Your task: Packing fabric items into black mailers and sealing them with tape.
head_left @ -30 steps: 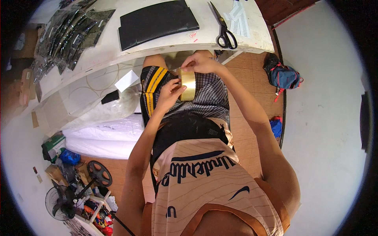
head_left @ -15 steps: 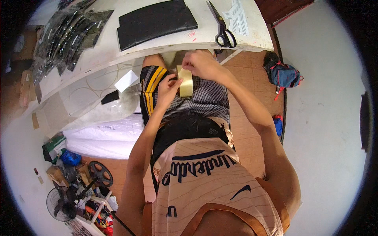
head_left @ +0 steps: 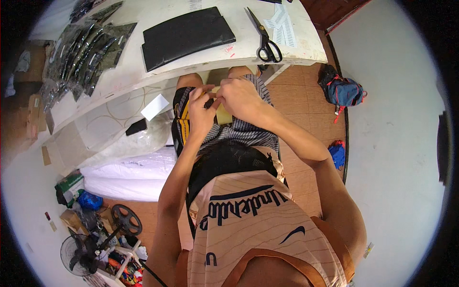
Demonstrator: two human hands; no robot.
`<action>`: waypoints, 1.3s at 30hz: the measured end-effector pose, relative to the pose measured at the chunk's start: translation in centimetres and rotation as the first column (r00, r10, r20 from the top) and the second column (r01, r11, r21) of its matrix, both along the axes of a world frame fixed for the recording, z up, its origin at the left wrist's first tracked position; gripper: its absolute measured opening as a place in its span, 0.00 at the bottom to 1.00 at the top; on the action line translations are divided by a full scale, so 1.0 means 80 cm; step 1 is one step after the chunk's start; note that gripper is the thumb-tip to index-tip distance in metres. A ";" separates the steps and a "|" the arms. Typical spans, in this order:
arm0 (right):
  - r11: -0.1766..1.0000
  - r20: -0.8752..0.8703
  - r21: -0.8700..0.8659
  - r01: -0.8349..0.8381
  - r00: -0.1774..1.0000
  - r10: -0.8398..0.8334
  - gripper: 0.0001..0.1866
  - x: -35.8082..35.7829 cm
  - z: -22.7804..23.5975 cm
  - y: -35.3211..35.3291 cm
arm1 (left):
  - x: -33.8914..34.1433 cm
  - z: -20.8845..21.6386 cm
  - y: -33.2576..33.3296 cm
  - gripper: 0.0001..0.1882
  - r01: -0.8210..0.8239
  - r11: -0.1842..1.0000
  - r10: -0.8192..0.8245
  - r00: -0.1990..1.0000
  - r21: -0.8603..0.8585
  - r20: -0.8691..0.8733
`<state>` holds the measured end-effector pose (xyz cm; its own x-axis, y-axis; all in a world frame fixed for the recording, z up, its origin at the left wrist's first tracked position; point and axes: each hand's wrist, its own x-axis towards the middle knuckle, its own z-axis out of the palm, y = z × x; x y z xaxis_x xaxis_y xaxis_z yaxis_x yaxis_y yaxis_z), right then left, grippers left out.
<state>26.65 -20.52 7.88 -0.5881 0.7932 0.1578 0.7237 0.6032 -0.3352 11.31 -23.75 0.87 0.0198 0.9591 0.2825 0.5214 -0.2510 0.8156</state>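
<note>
On my lap is a roll of pale yellow tape [head_left: 224,116], partly covered by my hands. My right hand [head_left: 241,99] lies over its upper part, fingers curled and closed on it. At the roll's left side, my left hand [head_left: 201,112] has its fingers bent, with thumb and fingertips drawn together close to the right fingertips. What the left fingers pinch is hidden. Beyond my knees, black-handled scissors [head_left: 266,40] lie on the white table [head_left: 191,69], right of a stack of flat black sheets [head_left: 186,37].
Printed paper strips [head_left: 283,28] lie beside the scissors. Clear-wrapped black pieces [head_left: 91,52] cover the table's left end. Below it are a white card [head_left: 154,107], a dark phone-like object [head_left: 136,126] and a plastic-wrapped white bundle [head_left: 129,174]. A fan [head_left: 79,253] stands lower left; a backpack [head_left: 346,91] sits by the right wall.
My right hand has come down over the tape roll, hiding more of it. My left hand has risen slightly, its fingers now bent near the right fingertips. The view has shifted a little.
</note>
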 end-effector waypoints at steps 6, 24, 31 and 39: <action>0.936 -0.341 -0.141 0.322 0.872 -0.351 0.13 0.046 -0.003 0.018 | 0.006 0.001 -0.009 0.05 0.064 0.984 -0.068 0.998 0.169 0.019; 0.789 -0.158 0.007 0.615 0.779 -0.606 0.27 0.144 -0.066 0.150 | -0.034 0.008 -0.097 0.09 0.366 0.926 -0.358 0.929 0.090 -0.090; 0.750 -0.007 -0.137 0.648 0.756 -0.654 0.26 0.144 -0.040 0.149 | -0.046 0.028 -0.130 0.09 0.433 0.901 -0.434 0.900 -0.030 -0.039; 0.763 -0.248 -0.483 0.429 0.769 -0.589 0.17 0.200 -0.054 0.109 | -0.030 0.025 -0.021 0.07 0.207 0.976 -0.192 0.962 -0.060 0.194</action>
<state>42.66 -11.79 3.55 -0.0369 0.9938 -0.1050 0.6566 -0.0551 -0.7523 8.93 -25.46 2.88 0.1677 0.9602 0.2233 0.3043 -0.2659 0.9147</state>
